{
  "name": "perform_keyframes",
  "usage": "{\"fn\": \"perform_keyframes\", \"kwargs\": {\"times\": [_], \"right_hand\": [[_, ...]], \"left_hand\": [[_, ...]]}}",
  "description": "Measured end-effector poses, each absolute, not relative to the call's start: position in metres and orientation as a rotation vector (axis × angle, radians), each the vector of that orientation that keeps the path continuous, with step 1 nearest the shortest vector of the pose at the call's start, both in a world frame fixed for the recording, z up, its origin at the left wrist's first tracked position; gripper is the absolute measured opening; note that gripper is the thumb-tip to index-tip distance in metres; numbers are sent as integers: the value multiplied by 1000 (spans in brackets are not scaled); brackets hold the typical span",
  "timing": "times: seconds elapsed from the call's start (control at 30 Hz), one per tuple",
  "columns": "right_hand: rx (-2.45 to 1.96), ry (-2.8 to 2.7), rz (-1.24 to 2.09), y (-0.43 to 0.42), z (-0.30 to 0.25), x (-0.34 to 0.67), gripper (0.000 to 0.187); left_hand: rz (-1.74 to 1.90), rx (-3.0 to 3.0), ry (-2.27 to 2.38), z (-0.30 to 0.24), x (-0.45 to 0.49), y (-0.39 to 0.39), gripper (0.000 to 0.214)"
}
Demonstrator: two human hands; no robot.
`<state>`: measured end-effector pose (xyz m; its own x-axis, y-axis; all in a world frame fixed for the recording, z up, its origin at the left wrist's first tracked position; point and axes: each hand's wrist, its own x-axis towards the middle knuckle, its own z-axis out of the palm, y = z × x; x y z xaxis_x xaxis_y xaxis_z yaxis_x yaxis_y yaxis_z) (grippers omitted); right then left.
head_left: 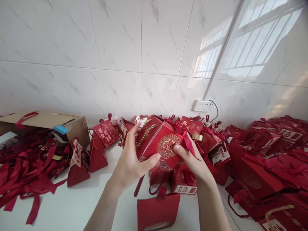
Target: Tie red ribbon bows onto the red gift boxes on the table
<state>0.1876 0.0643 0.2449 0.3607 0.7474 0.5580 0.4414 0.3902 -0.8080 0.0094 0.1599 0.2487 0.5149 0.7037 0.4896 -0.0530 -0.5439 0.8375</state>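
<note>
Both of my hands hold one red gift box (163, 141) with a gold round emblem, a gold rope handle and a red ribbon, raised above the white table (72, 205). My left hand (131, 160) grips its left side, thumb on the front face and fingers behind. On the box's right side, my right hand (192, 158) pinches the edge near the ribbon. Below the box lie smaller red boxes (183, 183) and a flat red box (157, 210).
A heap of loose red ribbons (26, 166) covers the left of the table, beside an open cardboard carton (48, 123). Small red pouch boxes (98, 150) stand mid-left. Many red boxes (264, 160) pile on the right. A wall socket (202, 105) sits on the tiled wall.
</note>
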Motion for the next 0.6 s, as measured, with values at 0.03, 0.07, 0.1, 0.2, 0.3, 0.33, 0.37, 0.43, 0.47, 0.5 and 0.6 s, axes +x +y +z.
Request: {"fn": "perform_keyframes", "kwargs": {"times": [0.03, 0.07, 0.1, 0.2, 0.3, 0.33, 0.37, 0.43, 0.47, 0.5, 0.6], "right_hand": [[-1227, -1294, 283, 64, 248, 187, 53], [-1227, -1338, 277, 63, 252, 186, 56], [-1233, -1396, 269, 61, 255, 185, 61], [-1293, -1568, 214, 57, 263, 183, 75], [-1418, -1554, 3, 48, 267, 179, 73], [-1473, -1509, -91, 41, 268, 178, 70], [-1522, -1460, -184, 33, 269, 176, 65], [-1582, -1393, -322, 11, 271, 174, 54], [-1593, -1385, -362, -2, 273, 172, 47], [-1600, -1390, -387, -15, 274, 170, 42], [-1629, -1407, -447, -46, 280, 165, 34]], "left_hand": [[1080, 1907, 531, 250, 9, 159, 86], [1047, 1914, 502, 251, 7, 160, 84], [1012, 1925, 465, 252, 5, 161, 84], [941, 1992, 430, 253, -5, 168, 91], [947, 2041, 546, 253, -12, 178, 98], [970, 2037, 604, 253, -11, 182, 98], [1012, 2018, 670, 253, -10, 185, 96], [1150, 1923, 795, 251, -5, 192, 94], [1239, 1856, 837, 250, -2, 195, 93], [1334, 1791, 861, 248, 2, 198, 91], [1584, 1702, 827, 240, 17, 206, 85]]}}
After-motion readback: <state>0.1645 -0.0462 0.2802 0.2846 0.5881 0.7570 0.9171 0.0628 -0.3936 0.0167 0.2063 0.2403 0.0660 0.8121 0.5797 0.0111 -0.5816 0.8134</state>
